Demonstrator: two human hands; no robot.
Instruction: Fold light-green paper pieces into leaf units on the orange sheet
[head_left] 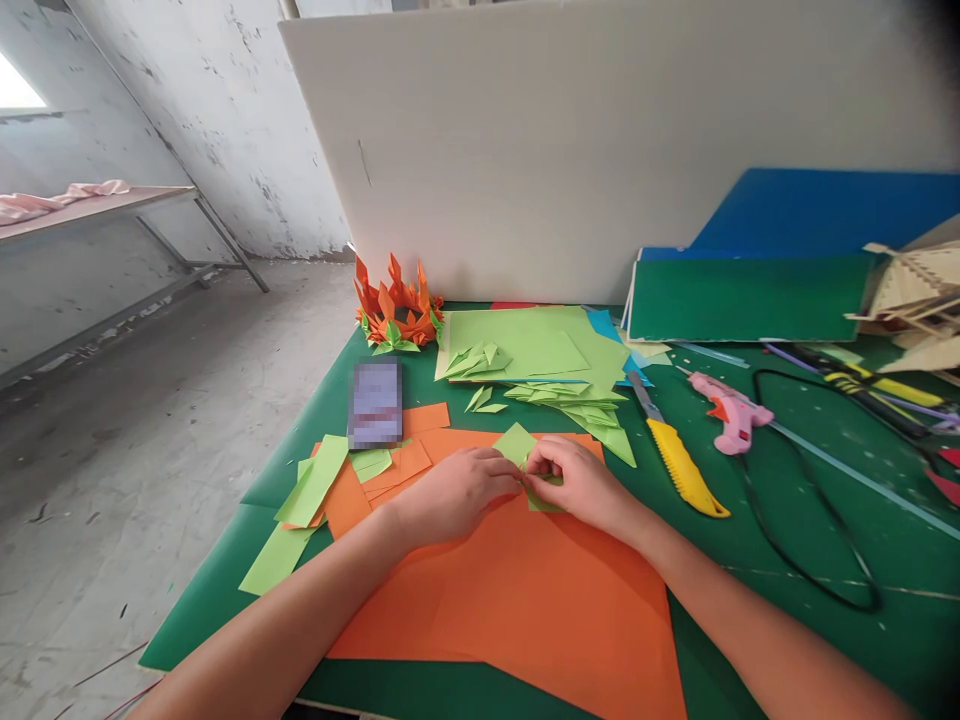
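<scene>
Over a large orange sheet (525, 590), my two hands meet with their fingertips pinched together. My left hand (465, 492) and my right hand (576, 482) both grip a small piece of light green paper (514, 441). Some green shows beyond the fingers and some below my right hand; the fold between them is hidden. Left of my hands lie loose green paper strips (324, 482) and orange paper pieces (401, 468). Folded green paper leaves (574, 398) are heaped just beyond the orange sheet, in front of a stack of green sheets (532, 335).
An orange folded-paper crown (397, 305) stands at the back left beside a blurred phone-like rectangle (376, 403). To the right lie a yellow utility knife (681, 465) and a pink glue gun (731, 408) with a looping black cord. A white board (525, 150) rises behind the green table (202, 600).
</scene>
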